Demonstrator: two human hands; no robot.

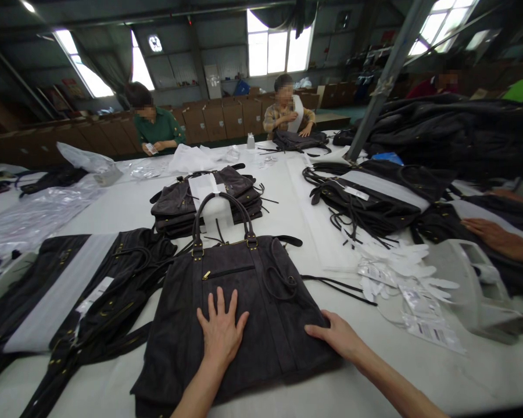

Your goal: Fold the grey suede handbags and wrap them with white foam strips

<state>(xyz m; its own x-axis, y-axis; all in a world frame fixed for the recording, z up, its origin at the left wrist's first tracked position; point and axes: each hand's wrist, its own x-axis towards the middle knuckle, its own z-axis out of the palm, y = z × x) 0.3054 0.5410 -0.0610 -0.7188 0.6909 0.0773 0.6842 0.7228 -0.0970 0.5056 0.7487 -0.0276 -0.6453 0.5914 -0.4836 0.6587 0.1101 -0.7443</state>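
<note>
A dark grey handbag (248, 313) lies flat on the white table in front of me, its two looped handles (224, 200) pointing away and a short zip with a gold pull across its front. My left hand (221, 331) rests flat on the bag's front panel, fingers spread. At the bag's right edge, my right hand (337, 335) has its thumb on top; the other fingers are partly hidden around the edge. Behind the handles sits a stack of similar bags (174, 203) with white paper on it.
More dark bags wrapped with white bands lie left (126, 290) and right (383, 194). White gloves and printed packets (431, 331) lie near a grey tape dispenser (475, 290). Another person's hand (501, 238) touches a bag at far right. Two people work across the table (283, 174), near a metal post (381, 87).
</note>
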